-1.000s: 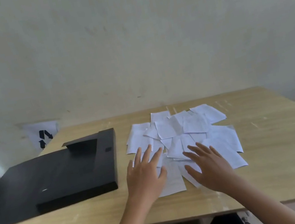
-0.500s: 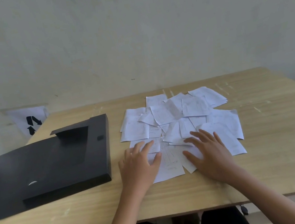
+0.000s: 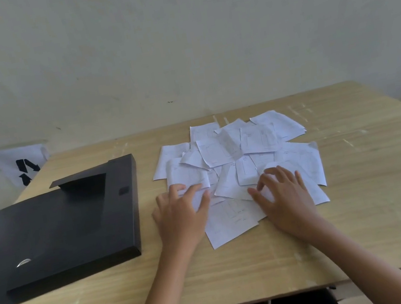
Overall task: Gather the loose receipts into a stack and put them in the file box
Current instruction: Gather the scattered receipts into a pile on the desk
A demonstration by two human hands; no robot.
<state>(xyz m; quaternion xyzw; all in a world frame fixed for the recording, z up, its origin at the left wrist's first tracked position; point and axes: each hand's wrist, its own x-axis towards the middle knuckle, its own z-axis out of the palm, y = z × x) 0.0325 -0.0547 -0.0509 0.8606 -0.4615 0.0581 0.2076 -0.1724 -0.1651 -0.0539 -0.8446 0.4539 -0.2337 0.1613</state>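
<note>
Receipts scattered, box closed at left.
I see the file box (image 3: pixel 55 231) left on the tabletop (image 3: pixel 377 201); my left hand (image 3: pixel 178 214) and right hand (image 3: pixel 286 198) press curled fingers on receipts (image 3: pixel 236 161), gripping none; far sheets may slide off.

A plain office or home workroom: a light wooden desk (image 3: pixel 366 216) with a scuffed, paint-flecked top stands pushed against a bare off-white wall (image 3: pixel 173 36). Paperwork fills the desk, with loose white receipts (image 3: pixel 235 156) spread in an overlapping heap at the middle and a flat black file box (image 3: pixel 54 225) lying just beside them to the left. A white sheet printed with black arrows (image 3: pixel 22 167) is fixed low on the wall behind the desk's far left corner. A person's two bare forearms reach in from the near edge, the seated legs dark below the desktop.
</note>
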